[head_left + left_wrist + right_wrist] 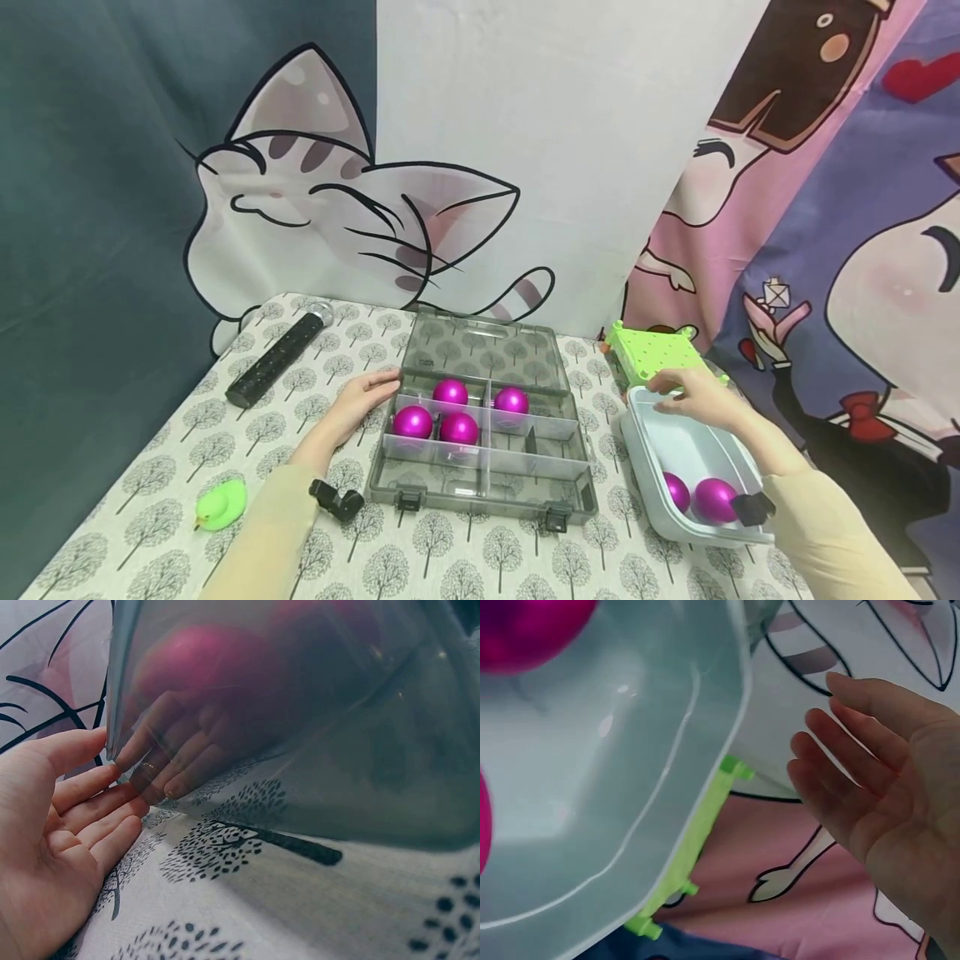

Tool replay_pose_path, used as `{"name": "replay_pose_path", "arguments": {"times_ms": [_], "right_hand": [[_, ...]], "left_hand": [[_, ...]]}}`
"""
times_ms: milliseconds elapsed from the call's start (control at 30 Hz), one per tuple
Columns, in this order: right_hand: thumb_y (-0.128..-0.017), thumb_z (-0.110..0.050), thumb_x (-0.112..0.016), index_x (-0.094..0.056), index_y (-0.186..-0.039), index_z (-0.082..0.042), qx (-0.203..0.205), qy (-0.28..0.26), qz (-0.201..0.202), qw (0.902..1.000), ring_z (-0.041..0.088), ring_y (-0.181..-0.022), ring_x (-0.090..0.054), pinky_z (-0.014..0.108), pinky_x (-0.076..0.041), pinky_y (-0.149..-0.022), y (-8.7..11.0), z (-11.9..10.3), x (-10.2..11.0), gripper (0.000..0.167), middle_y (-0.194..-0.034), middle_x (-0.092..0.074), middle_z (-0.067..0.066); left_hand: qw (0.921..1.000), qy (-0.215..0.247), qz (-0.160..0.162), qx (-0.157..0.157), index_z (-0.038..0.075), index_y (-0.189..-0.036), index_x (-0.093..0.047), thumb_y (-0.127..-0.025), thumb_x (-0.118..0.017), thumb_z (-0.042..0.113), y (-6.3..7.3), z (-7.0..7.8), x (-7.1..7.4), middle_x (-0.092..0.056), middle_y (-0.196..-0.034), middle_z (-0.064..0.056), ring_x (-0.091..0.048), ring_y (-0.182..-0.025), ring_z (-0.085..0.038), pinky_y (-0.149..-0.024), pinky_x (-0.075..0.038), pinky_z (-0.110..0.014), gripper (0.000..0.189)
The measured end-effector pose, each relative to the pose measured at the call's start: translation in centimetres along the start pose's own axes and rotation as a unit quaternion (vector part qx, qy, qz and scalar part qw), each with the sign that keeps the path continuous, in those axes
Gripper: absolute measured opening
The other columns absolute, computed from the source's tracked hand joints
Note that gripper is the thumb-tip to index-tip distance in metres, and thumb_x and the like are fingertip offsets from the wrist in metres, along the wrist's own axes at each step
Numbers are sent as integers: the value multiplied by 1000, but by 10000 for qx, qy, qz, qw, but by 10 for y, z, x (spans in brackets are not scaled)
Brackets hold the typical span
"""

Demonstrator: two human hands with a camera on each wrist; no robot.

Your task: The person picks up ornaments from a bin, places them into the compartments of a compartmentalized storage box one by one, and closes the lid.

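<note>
A transparent grey divided case point(480, 504) lies with its lid point(487, 354) folded back. Several shiny magenta balls point(412, 423) sit in its back and middle rows, most of them in the left half. My left hand point(352, 408) is at the case's left side, fingers extended and fingertips right at its wall, as the left wrist view also shows. Over the far rim of a pale blue basin point(637, 467) hovers my right hand point(705, 398), its fingers loosely bent and holding nothing. Two magenta balls point(716, 500) lie at the basin's near end.
Behind the basin stands a bright green perforated stand point(656, 354). A black microphone point(277, 358) lies at the back left, and a green toy duck point(221, 505) sits at the front left. Printed curtains point(540, 150) hang behind the table.
</note>
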State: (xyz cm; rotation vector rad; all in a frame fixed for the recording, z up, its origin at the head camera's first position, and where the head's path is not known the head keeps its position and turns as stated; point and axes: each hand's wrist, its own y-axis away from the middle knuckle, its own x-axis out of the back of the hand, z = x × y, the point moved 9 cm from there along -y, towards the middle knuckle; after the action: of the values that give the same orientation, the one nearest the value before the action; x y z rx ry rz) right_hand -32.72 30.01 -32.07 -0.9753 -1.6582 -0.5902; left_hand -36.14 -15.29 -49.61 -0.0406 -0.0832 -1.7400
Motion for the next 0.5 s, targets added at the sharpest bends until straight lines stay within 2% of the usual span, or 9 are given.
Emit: {"name": "replay_pose_path", "arguments": {"times_ms": [133,267,500], "right_hand": [[-79,-9,-78,-68,-97,2,-242,-162,-641,9975,32,-85,-69,33,-60,-73,8,14,-16,24,-93,-71,14],[-78,-13,-78,-66,-102,7,-500,-529,-1348,9882,34,-89,-68,24,-58,-72,15,21,-30,33,-98,-69,18],[-77,-16,-80,-61,-110,12,-538,-788,-2255,9696,38,-92,-67,27,-59,-75,28,18,-49,47,-104,-67,22]], "left_hand": [[10000,-6,-6,23,-5,-143,-42,-98,-58,20,0,-1,-1,-39,-152,-23,-41,-139,-35,-117,-34,-42,53],[10000,6,7,63,-5,-143,-43,-98,-58,21,0,-2,-1,-39,-151,-23,-41,-139,-36,-117,-34,-42,54],[9999,35,-4,100,-4,-143,-42,-97,-59,23,0,-1,1,-38,-152,-23,-38,-141,-35,-118,-32,-43,56]]}}
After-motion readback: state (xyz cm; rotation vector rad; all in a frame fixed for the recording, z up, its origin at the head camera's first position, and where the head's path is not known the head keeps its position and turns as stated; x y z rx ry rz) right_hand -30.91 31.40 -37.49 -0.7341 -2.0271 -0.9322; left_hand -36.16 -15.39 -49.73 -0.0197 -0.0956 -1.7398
